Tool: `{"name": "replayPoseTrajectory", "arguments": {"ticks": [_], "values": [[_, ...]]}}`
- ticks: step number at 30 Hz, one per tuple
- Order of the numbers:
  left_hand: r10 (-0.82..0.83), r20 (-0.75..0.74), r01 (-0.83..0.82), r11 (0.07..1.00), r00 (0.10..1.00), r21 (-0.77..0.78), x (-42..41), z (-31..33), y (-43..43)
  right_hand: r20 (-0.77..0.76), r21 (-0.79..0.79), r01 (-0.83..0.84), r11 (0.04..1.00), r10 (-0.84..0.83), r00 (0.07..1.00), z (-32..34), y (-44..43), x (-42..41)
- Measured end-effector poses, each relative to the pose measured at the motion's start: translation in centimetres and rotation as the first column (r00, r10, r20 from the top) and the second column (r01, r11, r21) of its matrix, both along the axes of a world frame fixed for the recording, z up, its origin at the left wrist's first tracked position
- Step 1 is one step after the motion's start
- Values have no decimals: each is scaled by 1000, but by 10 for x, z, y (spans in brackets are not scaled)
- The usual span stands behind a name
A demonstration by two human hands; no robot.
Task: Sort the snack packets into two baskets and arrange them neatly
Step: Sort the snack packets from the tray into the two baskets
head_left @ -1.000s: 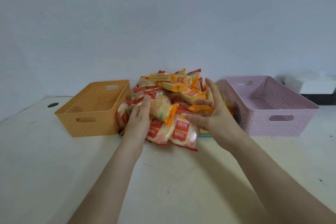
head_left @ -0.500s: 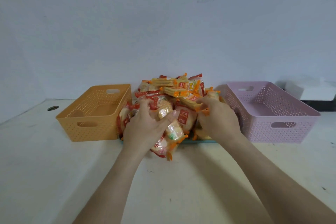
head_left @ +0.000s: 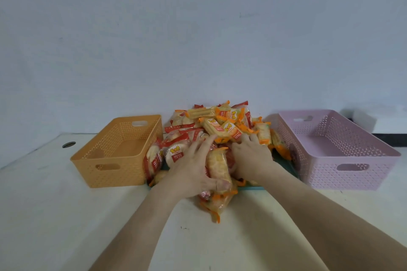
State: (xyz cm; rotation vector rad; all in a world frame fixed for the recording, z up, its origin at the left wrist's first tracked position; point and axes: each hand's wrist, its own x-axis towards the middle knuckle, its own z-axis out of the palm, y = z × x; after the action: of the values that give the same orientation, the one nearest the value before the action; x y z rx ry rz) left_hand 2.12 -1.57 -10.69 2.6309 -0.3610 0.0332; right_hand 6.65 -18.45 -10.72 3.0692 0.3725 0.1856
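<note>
Pile of snack packets (head_left: pixel 217 126): is sitting heaped on a teal tray (head_left: pixel 256 187) on the white table (head_left: pixel 66 215).
Orange basket (head_left: pixel 110 174): is standing just left of the pile, with red-trimmed packets leaning against its wall.
Pink basket (head_left: pixel 326 177): is standing just right of the pile.
Left hand (head_left: pixel 189 171): is resting on the pile's near left slope, fingers stretching up over the packets.
Orange-trimmed packet (head_left: pixel 218 166): is lying lengthwise at the pile's near edge, along the left index finger; the left thumb is crossing its lower end and pinching it.
Right hand (head_left: pixel 251 156): is pressing flat on the pile's near right slope, fingers spread apart, fingertips (head_left: pixel 253 138) touching the yellow packets higher up.
Loose packet (head_left: pixel 217 205): is sticking out of the pile's near edge, just below the left thumb.
</note>
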Motion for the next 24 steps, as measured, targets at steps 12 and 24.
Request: {"name": "replayPoseTrajectory", "arguments": {"ticks": [12,24], "values": [[94,-57,-110,870,994,-481,7,-2,9,73,495,-52,867,17,997,26,-8,-8],[222,51,-89,577,974,-812,-9,51,41,-11,999,-5,33,483,876,86,31,-15]]}}
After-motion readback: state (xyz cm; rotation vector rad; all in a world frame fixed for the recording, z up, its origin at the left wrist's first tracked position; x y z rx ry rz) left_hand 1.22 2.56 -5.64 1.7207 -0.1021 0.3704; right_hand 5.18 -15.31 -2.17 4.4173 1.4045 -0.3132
